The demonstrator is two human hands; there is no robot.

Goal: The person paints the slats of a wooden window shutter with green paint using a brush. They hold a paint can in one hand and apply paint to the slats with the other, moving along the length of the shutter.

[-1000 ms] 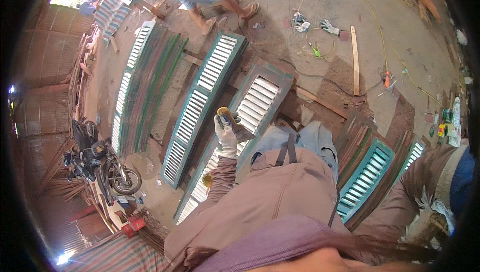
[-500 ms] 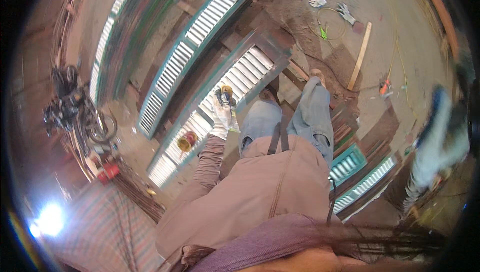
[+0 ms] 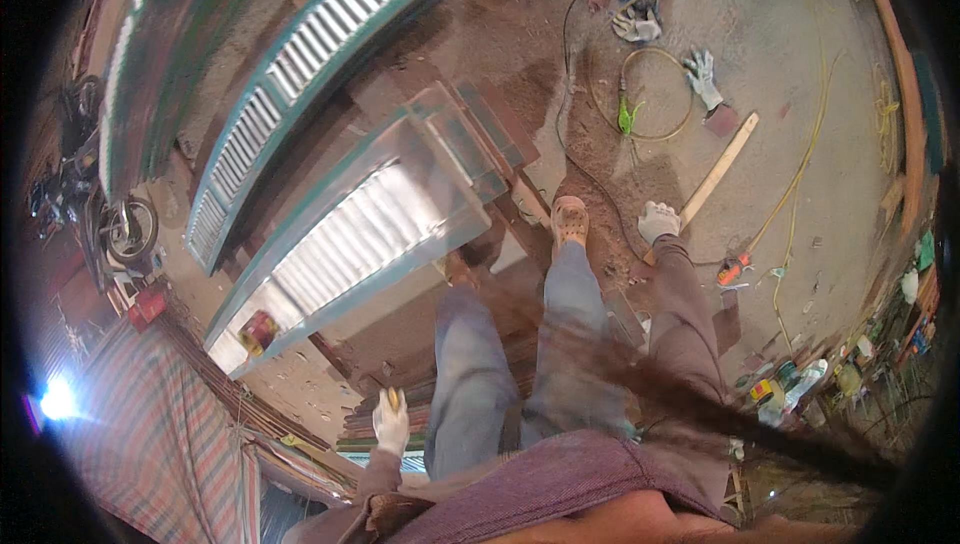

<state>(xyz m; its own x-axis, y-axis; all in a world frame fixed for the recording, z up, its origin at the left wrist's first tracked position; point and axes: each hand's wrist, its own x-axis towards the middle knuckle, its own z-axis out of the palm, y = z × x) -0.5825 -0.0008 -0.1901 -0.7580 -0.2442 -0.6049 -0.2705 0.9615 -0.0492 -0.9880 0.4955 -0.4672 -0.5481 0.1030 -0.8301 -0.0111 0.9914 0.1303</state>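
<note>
My left hand (image 3: 391, 424), in a pale work glove, is low beside my left leg. It is closed on a small yellowish-brown roundish object whose kind I cannot make out. My right hand (image 3: 660, 222), also gloved, is stretched forward over the floor by the lower end of a wooden stick (image 3: 722, 169). Its fingers look slightly apart, with nothing visible in them; whether it touches the stick is unclear. Left of my legs lies a green-edged louvred shutter (image 3: 360, 229) with whitish slats. On its near end rests a red, can-like round thing (image 3: 258, 332).
Another louvred shutter (image 3: 300, 74) lies farther left. A yellow hose coil (image 3: 655, 94), loose gloves (image 3: 703, 79) and an orange-handled tool (image 3: 735, 268) are on the floor ahead. A motorcycle (image 3: 125, 229) stands at far left; clutter (image 3: 790, 389) lies at right.
My left hand has drawn back from the shutter to beside my leg. The right hand has swung from the far right to ahead of me. The view has shifted.
</note>
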